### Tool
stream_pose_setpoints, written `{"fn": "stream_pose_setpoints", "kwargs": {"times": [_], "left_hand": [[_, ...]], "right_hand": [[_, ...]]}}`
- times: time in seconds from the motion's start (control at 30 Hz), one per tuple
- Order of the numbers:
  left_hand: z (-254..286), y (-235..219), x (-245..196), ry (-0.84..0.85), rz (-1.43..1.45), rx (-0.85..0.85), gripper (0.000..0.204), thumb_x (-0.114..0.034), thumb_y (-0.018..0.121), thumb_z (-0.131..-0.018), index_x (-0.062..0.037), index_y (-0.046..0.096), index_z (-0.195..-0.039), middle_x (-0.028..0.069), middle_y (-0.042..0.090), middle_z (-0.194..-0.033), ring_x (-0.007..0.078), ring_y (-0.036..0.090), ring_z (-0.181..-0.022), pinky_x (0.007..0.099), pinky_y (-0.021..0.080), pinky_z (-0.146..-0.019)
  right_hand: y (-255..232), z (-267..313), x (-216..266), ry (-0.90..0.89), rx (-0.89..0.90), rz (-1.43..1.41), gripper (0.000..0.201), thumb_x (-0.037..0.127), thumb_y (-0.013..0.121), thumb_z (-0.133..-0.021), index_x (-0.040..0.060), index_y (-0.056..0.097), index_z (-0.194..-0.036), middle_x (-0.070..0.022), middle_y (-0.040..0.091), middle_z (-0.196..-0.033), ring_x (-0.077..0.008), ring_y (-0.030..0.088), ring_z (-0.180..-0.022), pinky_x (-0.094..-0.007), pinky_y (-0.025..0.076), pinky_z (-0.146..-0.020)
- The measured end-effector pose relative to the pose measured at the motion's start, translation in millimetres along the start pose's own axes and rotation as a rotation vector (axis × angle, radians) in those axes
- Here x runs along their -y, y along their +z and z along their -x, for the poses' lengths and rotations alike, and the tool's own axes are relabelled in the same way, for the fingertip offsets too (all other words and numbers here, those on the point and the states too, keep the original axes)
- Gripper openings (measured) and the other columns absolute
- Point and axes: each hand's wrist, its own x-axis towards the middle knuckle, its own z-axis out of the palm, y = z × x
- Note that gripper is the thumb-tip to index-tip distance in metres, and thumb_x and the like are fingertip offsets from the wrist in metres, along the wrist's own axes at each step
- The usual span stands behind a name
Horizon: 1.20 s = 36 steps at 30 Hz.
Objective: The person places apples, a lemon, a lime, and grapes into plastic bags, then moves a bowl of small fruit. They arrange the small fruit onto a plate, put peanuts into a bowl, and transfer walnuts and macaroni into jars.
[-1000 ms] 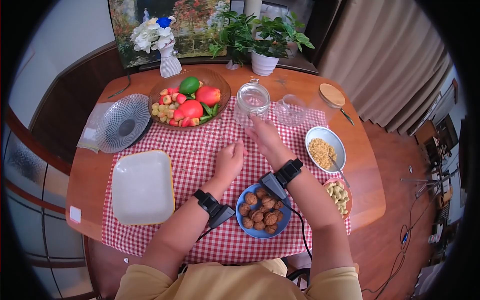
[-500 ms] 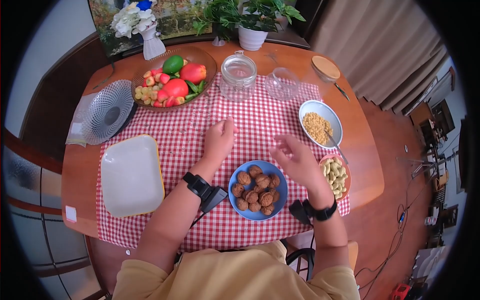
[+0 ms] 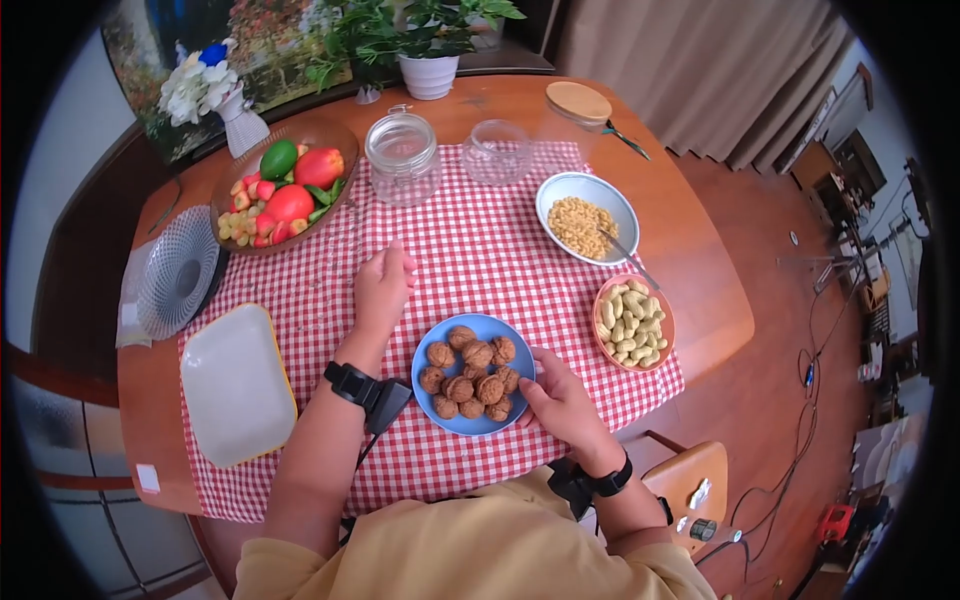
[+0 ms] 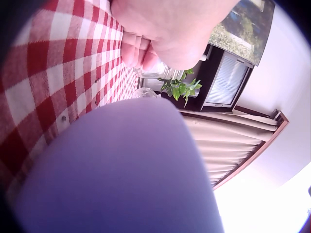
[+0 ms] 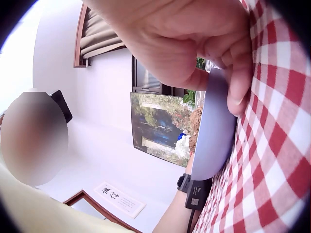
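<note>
A blue plate (image 3: 470, 428) piled with walnuts (image 3: 476, 372) sits on the checked cloth in front of the person. My right hand (image 3: 565, 402) grips its right rim, thumb above and fingers beneath the edge. The right wrist view shows the plate's blue side (image 5: 214, 131) between thumb and fingers. My left hand (image 3: 382, 290) rests on the cloth beyond the plate and to its left, fingers loosely curled around nothing. Close by in the left wrist view, the plate's pale underside or side (image 4: 126, 165) fills the foreground below the left hand (image 4: 170, 29).
A clip-top glass jar (image 3: 402, 165) and a glass bowl (image 3: 497, 155) stand at the back. Right of the plate are peanuts in an orange dish (image 3: 632, 325) and a bowl (image 3: 560, 190) with a spoon. A white tray (image 3: 235, 385) and fruit bowl (image 3: 340, 190) lie left.
My right hand has left the glass jar, come back toward the body and taken hold of the blue plate's right rim. The left hand stays loosely curled on the cloth. The head view has shifted.
</note>
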Motion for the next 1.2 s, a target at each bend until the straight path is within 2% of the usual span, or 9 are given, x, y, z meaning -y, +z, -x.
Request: {"fn": "stream_pose_setpoints", "kwargs": {"times": [0.27, 0.53, 0.6, 0.67, 0.83, 1.0, 1.2], "left_hand": [[-3, -2, 6, 0.025, -0.003, 0.016, 0.044, -0.036, 0.045, -0.099, -0.0029, 0.061, -0.075, 0.0040, 0.061, -0.066, 0.0101, 0.059, -0.060, 0.0242, 0.048, -0.056], [-3, -3, 4, 0.032, 0.000, 0.039, 0.044, -0.036, 0.044, -0.099, -0.0021, 0.060, -0.075, 0.0048, 0.061, -0.069, 0.0109, 0.059, -0.061, 0.0239, 0.048, -0.058], [-2, -3, 4, 0.023, -0.002, 0.050, 0.044, -0.035, 0.044, -0.099, -0.0020, 0.060, -0.075, 0.0048, 0.061, -0.069, 0.0111, 0.059, -0.062, 0.0236, 0.048, -0.058], [-3, -1, 6, 0.035, 0.027, 0.029, 0.044, -0.035, 0.044, -0.099, -0.0021, 0.060, -0.075, 0.0044, 0.060, -0.068, 0.0106, 0.058, -0.061, 0.0235, 0.048, -0.058], [0, -2, -1, 0.014, -0.005, 0.024, 0.044, -0.035, 0.044, -0.099, -0.0021, 0.060, -0.075, 0.0042, 0.060, -0.067, 0.0099, 0.057, -0.059, 0.0234, 0.048, -0.056], [-2, -2, 4, 0.024, -0.012, 0.026, 0.045, -0.036, 0.044, -0.100, -0.0025, 0.060, -0.075, 0.0039, 0.060, -0.067, 0.0096, 0.057, -0.059, 0.0233, 0.048, -0.056], [-2, -3, 4, 0.006, -0.033, 0.028, 0.045, -0.037, 0.044, -0.099, -0.0029, 0.061, -0.075, 0.0038, 0.061, -0.067, 0.0097, 0.058, -0.060, 0.0232, 0.048, -0.056]], "right_hand": [[-10, -14, 7, 0.068, 0.095, -0.120, 0.043, 0.004, 0.044, -0.092, -0.0012, 0.036, -0.135, -0.0090, 0.063, -0.078, -0.0108, 0.061, -0.055, -0.0218, 0.051, -0.048], [-11, -56, 36, -0.017, -0.085, -0.241, 0.045, 0.005, 0.045, -0.092, -0.0039, 0.033, -0.135, -0.0124, 0.063, -0.079, -0.0154, 0.062, -0.056, -0.0243, 0.052, -0.049], [-10, -65, 34, 0.001, -0.070, -0.224, 0.045, 0.006, 0.045, -0.093, -0.0038, 0.030, -0.135, -0.0149, 0.062, -0.083, -0.0165, 0.063, -0.059, -0.0255, 0.053, -0.049], [-4, -90, 38, -0.092, -0.174, -0.285, 0.045, 0.007, 0.045, -0.095, -0.0035, 0.028, -0.135, -0.0167, 0.062, -0.087, -0.0182, 0.064, -0.062, -0.0265, 0.054, -0.051], [4, -119, 43, -0.080, -0.243, -0.328, 0.043, 0.008, 0.046, -0.095, -0.0026, 0.029, -0.133, -0.0175, 0.062, -0.089, -0.0205, 0.065, -0.068, -0.0288, 0.055, -0.056], [4, -125, 34, -0.057, -0.245, -0.307, 0.043, 0.014, 0.048, -0.097, -0.0019, 0.030, -0.132, -0.0185, 0.062, -0.091, -0.0218, 0.065, -0.069, -0.0305, 0.056, -0.059], [-7, -94, 23, 0.009, -0.235, -0.388, 0.045, 0.022, 0.052, -0.097, -0.0026, 0.034, -0.129, -0.0176, 0.063, -0.090, -0.0220, 0.066, -0.069, -0.0301, 0.056, -0.058]]}}
